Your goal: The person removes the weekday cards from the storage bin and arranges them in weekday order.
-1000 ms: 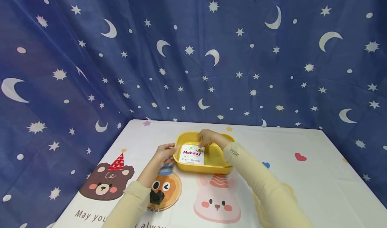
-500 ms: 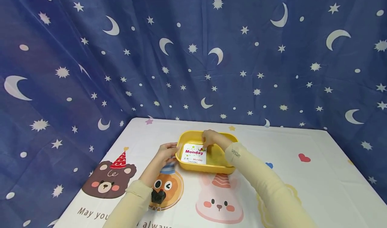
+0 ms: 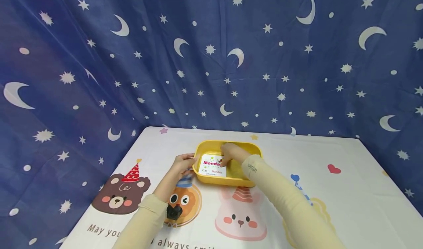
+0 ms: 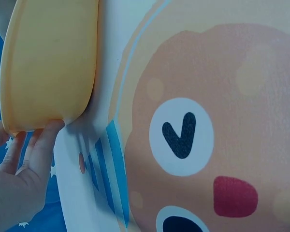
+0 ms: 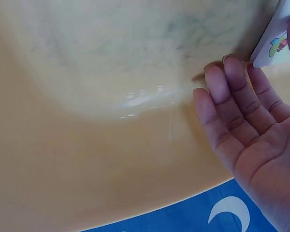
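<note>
A yellow plastic tray (image 3: pixel 218 181) with raised walls stands on the table. Inside, at its left, lies a white flashcard (image 3: pixel 210 171) printed "Monday"; its edge looks thick in the right wrist view, perhaps a stack. My left hand (image 3: pixel 182 164) grips the tray's left wall, fingers against the outside (image 4: pixel 31 166) and thumb at the rim. My right hand (image 3: pixel 232 152) reaches into the tray and pinches the card's right side, thumb over the printed face and index fingertip at its corner (image 5: pixel 275 50). The other fingers (image 5: pixel 227 96) hang loosely curved over the tray floor.
The white tablecloth (image 3: pixel 357 190) carries printed animals, such as a brown bear (image 3: pixel 116 194) and a pink rabbit (image 3: pixel 240 219). Behind the table hangs a blue curtain (image 3: pixel 211 65) with moons and stars.
My right thumb has come down over the card's right side, covering the end of the word "Monday". The left hand keeps its hold on the tray. The head view has shifted slightly.
</note>
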### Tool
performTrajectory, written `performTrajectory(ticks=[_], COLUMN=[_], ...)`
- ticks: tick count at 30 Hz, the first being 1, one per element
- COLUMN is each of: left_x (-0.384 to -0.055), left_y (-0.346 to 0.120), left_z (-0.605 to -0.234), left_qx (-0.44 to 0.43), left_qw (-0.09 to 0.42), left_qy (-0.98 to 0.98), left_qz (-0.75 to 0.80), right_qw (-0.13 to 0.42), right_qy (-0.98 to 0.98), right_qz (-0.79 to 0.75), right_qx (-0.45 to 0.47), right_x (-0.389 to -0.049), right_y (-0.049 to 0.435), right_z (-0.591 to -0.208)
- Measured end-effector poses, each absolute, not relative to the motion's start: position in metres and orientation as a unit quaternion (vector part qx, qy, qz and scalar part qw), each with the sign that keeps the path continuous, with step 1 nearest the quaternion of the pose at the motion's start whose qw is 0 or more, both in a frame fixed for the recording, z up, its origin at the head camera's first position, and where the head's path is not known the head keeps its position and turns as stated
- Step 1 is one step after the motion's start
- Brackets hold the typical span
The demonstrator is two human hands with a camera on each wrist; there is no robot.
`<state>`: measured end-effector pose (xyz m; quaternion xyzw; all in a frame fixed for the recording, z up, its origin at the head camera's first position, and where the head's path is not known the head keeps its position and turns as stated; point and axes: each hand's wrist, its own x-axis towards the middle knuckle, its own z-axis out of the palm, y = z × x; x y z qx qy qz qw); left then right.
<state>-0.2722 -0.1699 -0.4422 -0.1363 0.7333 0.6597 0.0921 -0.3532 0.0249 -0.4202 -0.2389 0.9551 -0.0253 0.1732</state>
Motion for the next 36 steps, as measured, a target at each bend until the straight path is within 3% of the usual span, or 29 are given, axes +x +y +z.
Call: performTrajectory(ticks=[6,10,14,17,24,36], left_x=[-0.272,-0.272,-0.273,-0.274,-0.273,-0.274], left_y=[-0.165,-0.165,-0.166,-0.166,-0.165,-0.165], left_z=[-0.438,-0.439,-0.442,-0.443,-0.443,-0.442], left_qx=[-0.159,-0.159,-0.155,-0.156,-0.158,-0.157], left_qw=[0.091,0.091,0.088,0.085,0.083,0.092], left_qy=[0.734,0.731,0.733,0.733,0.732,0.735], left_qz=[0.654,0.657,0.657,0.657,0.658,0.653], right_qw=[0.173,0.182,0.217,0.254,0.277,0.315], right_qy=[0.960,0.955,0.945,0.931,0.906,0.850], right_qz=[-0.021,-0.054,-0.131,-0.197,-0.267,-0.406], right_qx=[-0.221,-0.227,-0.207,-0.174,-0.176,-0.120], right_x=[-0.362,-0.393,-0.406,-0.389,-0.354,-0.347], right_y=[0.024,0.029,0.036,0.039,0.049,0.063], right_z=[-0.423,-0.448,-0.456,-0.435,-0.403,-0.398])
